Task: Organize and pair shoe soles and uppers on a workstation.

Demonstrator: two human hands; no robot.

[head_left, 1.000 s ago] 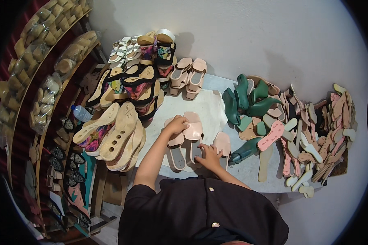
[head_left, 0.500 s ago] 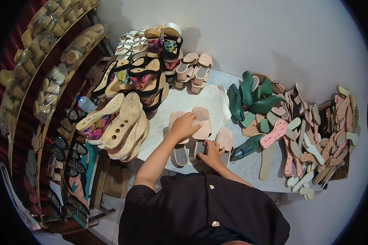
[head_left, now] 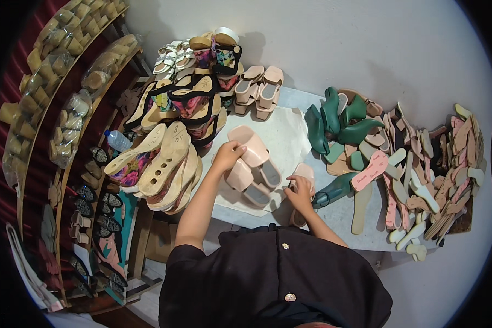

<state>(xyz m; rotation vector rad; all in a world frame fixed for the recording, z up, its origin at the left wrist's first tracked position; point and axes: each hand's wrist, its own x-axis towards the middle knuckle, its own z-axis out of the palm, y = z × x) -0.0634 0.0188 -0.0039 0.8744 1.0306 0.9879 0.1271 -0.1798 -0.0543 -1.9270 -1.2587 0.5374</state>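
My left hand point(head_left: 228, 154) grips a pale pink slide sandal point(head_left: 250, 144) near the middle of the white table point(head_left: 281, 130). Just below it lie two more pink sandals with grey insoles point(head_left: 255, 179), touching each other. My right hand point(head_left: 299, 192) rests on another pink sandal point(head_left: 302, 180) lying lengthwise at the table's near edge. A dark green shoe last point(head_left: 333, 189) lies just right of that hand.
Stacked tan wedge soles and strapped sandals point(head_left: 172, 136) crowd the left. A pink sandal pair point(head_left: 259, 91) stands at the back. Green lasts point(head_left: 339, 123) and a heap of flat insoles point(head_left: 426, 169) fill the right. Shelves of heels point(head_left: 54, 76) line the far left.
My left hand has pushed its pink sandal farther up and away across the table. My right hand has stayed on the sandal at the near edge.
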